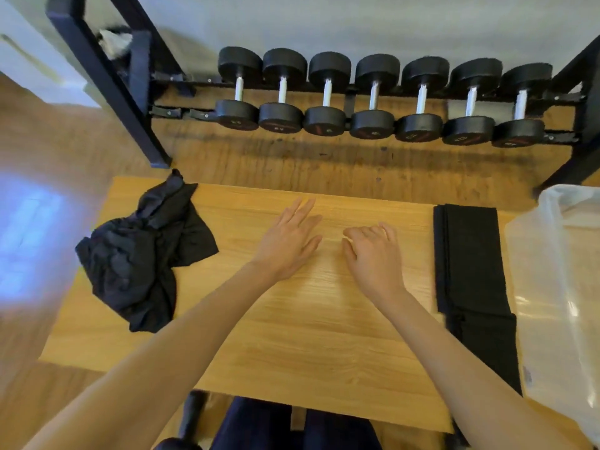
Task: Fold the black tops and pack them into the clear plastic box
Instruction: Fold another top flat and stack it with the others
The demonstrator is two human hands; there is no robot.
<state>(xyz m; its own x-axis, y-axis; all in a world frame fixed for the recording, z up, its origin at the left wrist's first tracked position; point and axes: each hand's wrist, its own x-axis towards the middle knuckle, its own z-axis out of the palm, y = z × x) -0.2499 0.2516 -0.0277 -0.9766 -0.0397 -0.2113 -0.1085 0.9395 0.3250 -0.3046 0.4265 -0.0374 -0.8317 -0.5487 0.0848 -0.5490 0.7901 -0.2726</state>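
A crumpled heap of black tops (143, 251) lies on the left end of the wooden table (308, 336). Folded black tops (470, 274) lie in a long neat strip on the right end, beside the clear plastic box (561, 287) at the table's right edge. My left hand (289, 241) hovers flat over the middle of the table, fingers straight and spread, holding nothing. My right hand (373, 254) is beside it, fingers loosely curled, empty. Both hands are apart from the clothes.
A black rack (107, 79) with a row of several dumbbells (373, 95) stands on the wooden floor just behind the table. My dark-trousered legs (292, 427) show under the table's near edge.
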